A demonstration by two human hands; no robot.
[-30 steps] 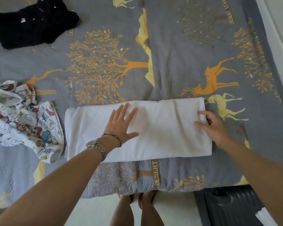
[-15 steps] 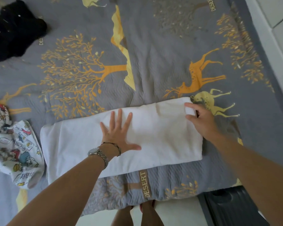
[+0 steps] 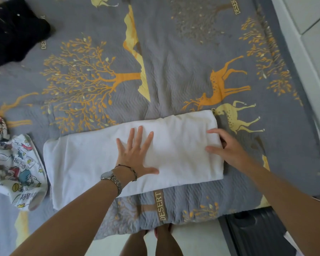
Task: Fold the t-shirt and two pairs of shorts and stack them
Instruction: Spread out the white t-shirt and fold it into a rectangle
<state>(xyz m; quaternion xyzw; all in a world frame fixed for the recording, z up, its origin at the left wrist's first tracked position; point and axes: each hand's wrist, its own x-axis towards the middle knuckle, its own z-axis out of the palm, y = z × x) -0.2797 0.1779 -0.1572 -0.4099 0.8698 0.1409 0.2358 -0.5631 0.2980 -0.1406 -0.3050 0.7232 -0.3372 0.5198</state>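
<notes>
A: Where is the white t-shirt [image 3: 100, 163]?

B: Low in the middle of the frame, folded into a long band lying across the grey bedspread [image 3: 174, 61], its right end a little higher in the picture than its left end.

A: And the hands?

B: The left hand [image 3: 137, 156] lies flat on the middle of the band, all 5 fingers spread and straight, palm down, gripping nothing. A metal watch [image 3: 111, 179] and a thin dark bracelet [image 3: 129, 169] sit on that wrist.

A: The right hand?

B: The right hand [image 3: 227, 146] is at the right end of the shirt. Its thumb and 1 finger lie on top of the cloth and the other fingers curl down past the edge, so it grips that end.

A: The shorts?

B: 1 cartoon-printed garment [image 3: 13, 163] lies crumpled at the left edge of the frame, just beside the shirt's left end. A black garment [image 3: 13, 34] sits bunched in the upper left corner, well apart from the shirt. I cannot tell from here which of them are shorts.

A: Anything else?

B: The bedspread carries orange trees, deer and the word DESERT. At the bottom middle the person's legs show below the bed's edge, and a dark ribbed case [image 3: 251, 231] stands at the lower right.
</notes>
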